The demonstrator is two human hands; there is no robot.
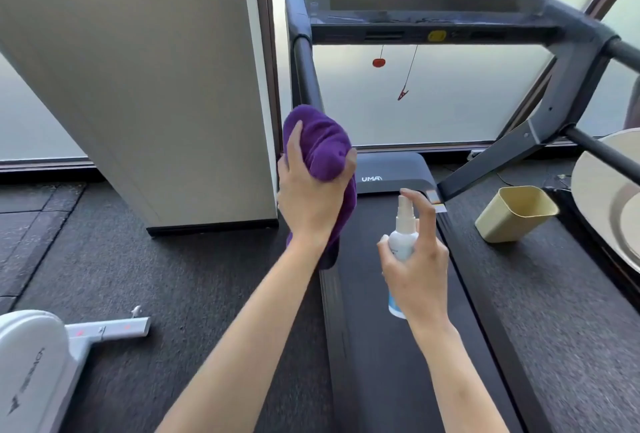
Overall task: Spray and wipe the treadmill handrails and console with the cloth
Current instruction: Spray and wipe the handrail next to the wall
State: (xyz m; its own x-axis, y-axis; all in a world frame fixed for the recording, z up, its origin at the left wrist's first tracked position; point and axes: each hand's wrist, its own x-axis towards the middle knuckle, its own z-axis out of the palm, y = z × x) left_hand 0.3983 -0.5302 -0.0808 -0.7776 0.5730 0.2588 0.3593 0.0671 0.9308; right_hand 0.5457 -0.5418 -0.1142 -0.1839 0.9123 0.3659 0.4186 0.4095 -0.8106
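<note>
The cloth [320,145] is a solid deep purple, and the spray bottle [401,242] is white with a light blue band toward its base. The treadmill console [433,17] and left handrail [306,69] are dark grey to black, with a yellow button [436,36] and a red safety clip [402,94] hanging on a red cord. The bin [516,213] is pale yellow-beige, the floor [173,277] speckled dark grey, and the machine [34,356] at lower left white.

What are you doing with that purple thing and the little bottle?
A person stands at a treadmill. The left hand grips a bunched purple cloth, held up in the air. The right hand holds a small spray bottle with a finger on its top, pointing toward the cloth. The handrails and console are ahead, and neither hand touches them.
</note>
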